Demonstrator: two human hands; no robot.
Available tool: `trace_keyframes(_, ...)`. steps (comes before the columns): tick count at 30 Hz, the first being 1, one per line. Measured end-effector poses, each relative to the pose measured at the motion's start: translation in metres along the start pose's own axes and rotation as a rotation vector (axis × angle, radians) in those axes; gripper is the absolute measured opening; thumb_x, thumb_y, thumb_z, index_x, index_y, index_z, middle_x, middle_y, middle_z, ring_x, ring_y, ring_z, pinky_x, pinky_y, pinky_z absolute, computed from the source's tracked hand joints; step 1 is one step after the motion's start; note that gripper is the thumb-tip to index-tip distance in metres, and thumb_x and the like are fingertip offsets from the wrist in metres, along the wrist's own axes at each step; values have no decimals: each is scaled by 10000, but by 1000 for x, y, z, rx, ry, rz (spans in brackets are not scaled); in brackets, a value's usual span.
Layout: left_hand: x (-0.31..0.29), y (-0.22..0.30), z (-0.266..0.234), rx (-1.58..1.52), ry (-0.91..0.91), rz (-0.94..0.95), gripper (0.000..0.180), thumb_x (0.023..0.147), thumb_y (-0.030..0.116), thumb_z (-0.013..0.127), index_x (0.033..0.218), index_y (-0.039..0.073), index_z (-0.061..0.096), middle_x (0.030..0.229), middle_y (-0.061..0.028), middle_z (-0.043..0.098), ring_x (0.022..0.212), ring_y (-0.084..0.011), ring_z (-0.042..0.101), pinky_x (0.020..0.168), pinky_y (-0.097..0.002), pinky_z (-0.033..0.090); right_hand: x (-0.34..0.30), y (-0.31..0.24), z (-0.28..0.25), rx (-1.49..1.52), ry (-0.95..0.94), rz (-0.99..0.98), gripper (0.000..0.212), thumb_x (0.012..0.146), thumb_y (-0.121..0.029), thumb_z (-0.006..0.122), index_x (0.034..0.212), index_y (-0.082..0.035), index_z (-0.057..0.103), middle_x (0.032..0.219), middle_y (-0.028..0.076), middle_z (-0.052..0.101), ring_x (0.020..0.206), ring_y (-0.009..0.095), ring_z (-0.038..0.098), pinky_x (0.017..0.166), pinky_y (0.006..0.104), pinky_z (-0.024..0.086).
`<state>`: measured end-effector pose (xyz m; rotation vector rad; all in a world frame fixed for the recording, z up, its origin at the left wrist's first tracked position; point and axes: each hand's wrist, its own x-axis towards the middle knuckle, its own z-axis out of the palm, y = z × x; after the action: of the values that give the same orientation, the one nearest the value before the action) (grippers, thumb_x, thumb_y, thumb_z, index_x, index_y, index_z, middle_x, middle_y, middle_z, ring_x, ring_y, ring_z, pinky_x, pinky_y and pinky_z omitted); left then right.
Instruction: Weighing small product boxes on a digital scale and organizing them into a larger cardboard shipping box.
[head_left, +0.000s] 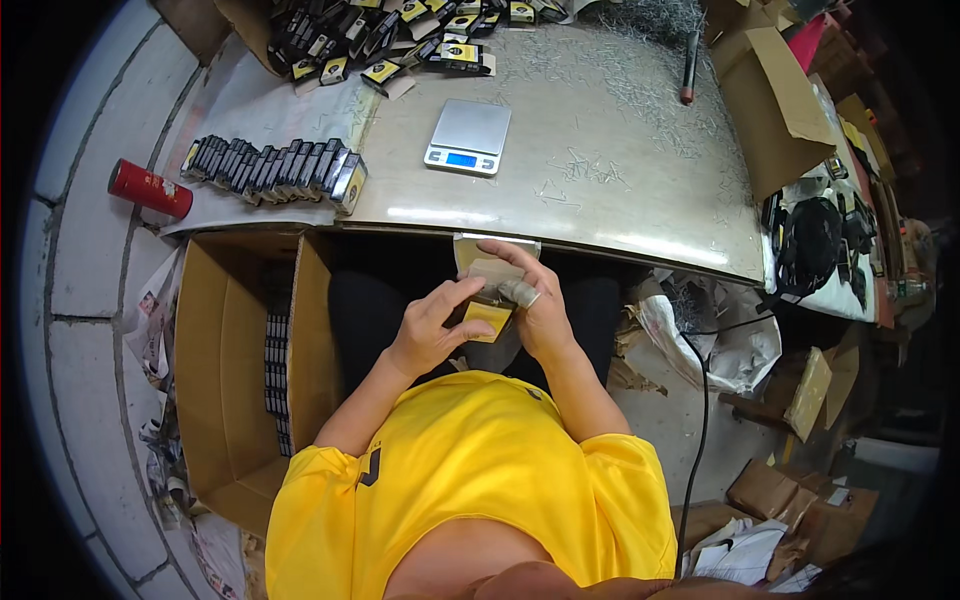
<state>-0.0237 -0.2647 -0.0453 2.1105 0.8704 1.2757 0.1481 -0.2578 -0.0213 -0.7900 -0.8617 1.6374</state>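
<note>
Yellow ctn. [488, 316], sm., 1 pc.: just off tbl. [410, 200] near edge; L hand [432, 328], fingers clamped on it; R hand [541, 308] at its top, fingers' grip unclear. Digital scale [470, 130], 1: inside same edge.

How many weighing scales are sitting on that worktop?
1: the silver scale, on the worktop, right of the row of small boxes. No others show, though some may be hidden.
</note>
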Motion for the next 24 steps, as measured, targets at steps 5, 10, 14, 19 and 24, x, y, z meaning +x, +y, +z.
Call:
trace_keyframes(5, -16, -3, 6, -186, 111, -293, 395, 788, 131, 794, 1109, 1, 603, 974, -107, 678, 796, -118, 648, 674, -255, 527, -6, 10, -6, -403, 143, 26, 260, 883, -47, 620, 1131, 22, 654, 981, 117, 691, 923, 177, 664, 868, 271, 503)
trace_keyframes(10, -9, 3, 4, -131, 180, -171, 611, 781, 89, 797, 1321, 2, 525, 848, -82, 657, 700, -91, 605, 626, -217, 497, -8, 14, -10, -263, -2, -256, 161, 872, -37, 684, 1024, 5, 716, 973, 70, 709, 893, 115, 651, 814, 234, 515)
trace_keyframes(14, -7, 10, 0, -163, 149, -303, 769, 758, 95, 816, 1416, 13, 427, 767, -72, 640, 626, -83, 575, 583, -197, 468, -10, 12, -14, -233, -29, -169, 158, 876, -29, 677, 1025, 6, 712, 976, 68, 710, 879, 103, 645, 804, 238, 520)
trace_keyframes(19, -10, 7, 2, -22, 97, -226, 897, 685, 181, 873, 1429, 15, 400, 677, -33, 600, 574, -72, 524, 533, -191, 430, -7, 3, -29, -325, -19, 64, 144, 858, -13, 681, 998, 1, 710, 900, 35, 706, 815, 91, 644, 749, 232, 523)
trace_keyframes(24, -9, 12, -1, -62, 25, -293, 881, 687, 214, 872, 1422, 38, 419, 661, -22, 588, 551, -59, 461, 509, -189, 385, -9, 0, -32, -404, -8, 2, 137, 845, -2, 687, 980, 6, 711, 874, 21, 699, 798, 84, 640, 728, 225, 520)
